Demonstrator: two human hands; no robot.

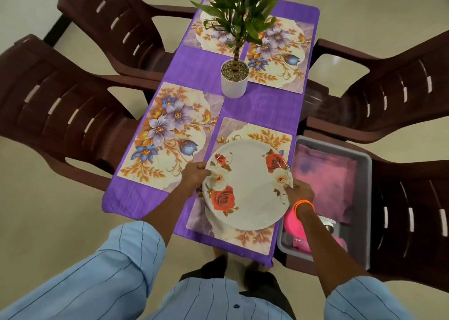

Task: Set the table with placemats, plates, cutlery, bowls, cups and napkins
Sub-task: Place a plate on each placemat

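A white plate with red roses (247, 186) is over the near right floral placemat (267, 135); a second plate edge seems to show beneath it at the lower left. My left hand (194, 176) grips the plate's left rim. My right hand (298, 193), with an orange band at the wrist, pinches its right rim. Three more floral placemats lie on the purple tablecloth (262, 106): near left (170, 135), far right (279, 55) and far left (211, 35).
A potted plant in a white pot (234, 76) stands mid-table. A grey bin (362, 188) on the chair at right holds pink cloths (323, 176) and pink cups (295, 225). Brown plastic chairs (60, 106) surround the table.
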